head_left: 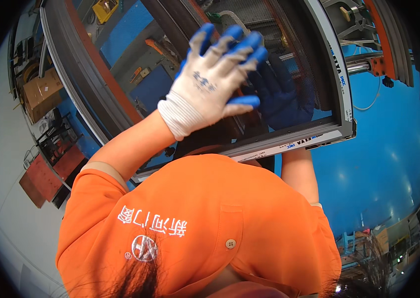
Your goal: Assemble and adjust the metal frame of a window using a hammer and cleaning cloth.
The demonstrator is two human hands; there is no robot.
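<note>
My left hand (212, 74), in a white glove with blue-coated fingertips, is spread flat over a dark screen panel (170, 30). Whether its palm touches the mesh I cannot tell. The panel has a black inner frame and a pale outer edge strip (341, 74) with printed film on it. My right forearm passes beneath the panel's near edge. Through the dark mesh shows my right hand (282, 97), its blue glove palm turned up and its fingers apart. Nothing is seen in either hand.
Below the panel, a tool surface holds a blue pad (152, 88) and a yellow bin (104, 10). An orange-and-grey machine rail (388, 39) stands at the right, above blue floor (383, 154). Cardboard boxes (43, 94) and a red cabinet (53, 171) stand left.
</note>
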